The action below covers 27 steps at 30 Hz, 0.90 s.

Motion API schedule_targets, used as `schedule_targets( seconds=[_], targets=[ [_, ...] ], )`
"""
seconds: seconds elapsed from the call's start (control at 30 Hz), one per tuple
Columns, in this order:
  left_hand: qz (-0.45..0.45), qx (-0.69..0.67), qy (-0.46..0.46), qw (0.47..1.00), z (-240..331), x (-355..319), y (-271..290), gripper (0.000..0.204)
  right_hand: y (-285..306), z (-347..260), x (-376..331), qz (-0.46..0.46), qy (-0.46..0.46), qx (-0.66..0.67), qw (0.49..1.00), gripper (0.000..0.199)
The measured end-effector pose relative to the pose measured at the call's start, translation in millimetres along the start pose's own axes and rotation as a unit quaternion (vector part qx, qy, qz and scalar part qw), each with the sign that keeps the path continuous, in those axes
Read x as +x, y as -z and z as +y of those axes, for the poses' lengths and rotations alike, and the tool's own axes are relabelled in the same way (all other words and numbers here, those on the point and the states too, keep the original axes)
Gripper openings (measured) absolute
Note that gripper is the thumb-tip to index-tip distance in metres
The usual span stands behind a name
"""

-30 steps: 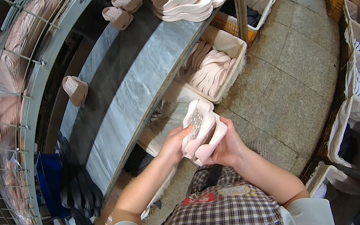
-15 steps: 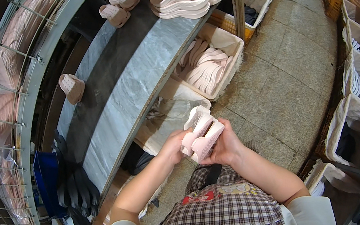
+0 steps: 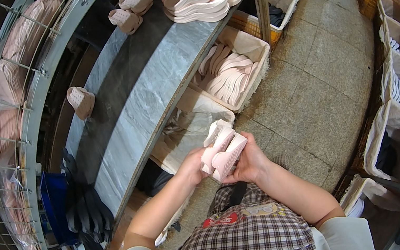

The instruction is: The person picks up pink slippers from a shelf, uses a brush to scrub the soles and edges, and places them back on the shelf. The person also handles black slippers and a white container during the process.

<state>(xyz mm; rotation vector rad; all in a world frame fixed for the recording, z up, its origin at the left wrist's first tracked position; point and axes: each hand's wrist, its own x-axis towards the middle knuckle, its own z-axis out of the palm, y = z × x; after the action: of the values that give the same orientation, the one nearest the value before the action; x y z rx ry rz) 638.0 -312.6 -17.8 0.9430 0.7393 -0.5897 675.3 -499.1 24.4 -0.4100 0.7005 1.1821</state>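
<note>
In front of my apron I hold a pair of pale pink clogs (image 3: 228, 157), pressed side by side with their sole edges showing. My left hand (image 3: 194, 165) is closed on the left side of the pair, its fingers partly hidden behind it. On the other side my right hand (image 3: 251, 162) grips the pair, with its fingertips also out of sight. To the left, a single pink clog (image 3: 80, 102) sits at the far edge of the dark belt on a grey marbled worktable (image 3: 150, 89). A row of clogs (image 3: 135, 4) and a pale pile of clogs (image 3: 203, 0) lie farther along it.
Beside the worktable stand a cloth-lined crate (image 3: 259, 76) of pink soles and another lined crate (image 3: 204, 101). A wire rack (image 3: 41, 70) with bagged pink pieces is at far left, a blue bin (image 3: 52, 200) near dark pieces. Lined crates (image 3: 376, 140) border the aisle's right side.
The view has tilted slightly, so the worktable and rack sit a little differently in the picture. Both hands keep hold of the clogs in nearly the same place.
</note>
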Motion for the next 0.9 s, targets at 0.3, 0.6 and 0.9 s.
schedule_targets(
  seconds=[0.3,0.6,0.9],
  targets=[
    [-0.046,0.031,-0.18,0.982,25.2,-32.2,-40.0,0.042,-8.4,-0.4,-7.0,-0.207,0.265,-0.156,0.929,0.053],
    [-0.11,-0.02,-0.276,0.955,37.4,-39.6,-51.1,0.057,-20.0,-4.1,-24.6,-0.242,0.382,-0.255,0.855,0.061],
    [-0.131,-0.023,-0.311,0.941,33.1,-36.8,-39.0,0.055,-11.2,-8.4,-20.0,-0.24,0.456,-0.362,0.777,0.063]
  ],
)
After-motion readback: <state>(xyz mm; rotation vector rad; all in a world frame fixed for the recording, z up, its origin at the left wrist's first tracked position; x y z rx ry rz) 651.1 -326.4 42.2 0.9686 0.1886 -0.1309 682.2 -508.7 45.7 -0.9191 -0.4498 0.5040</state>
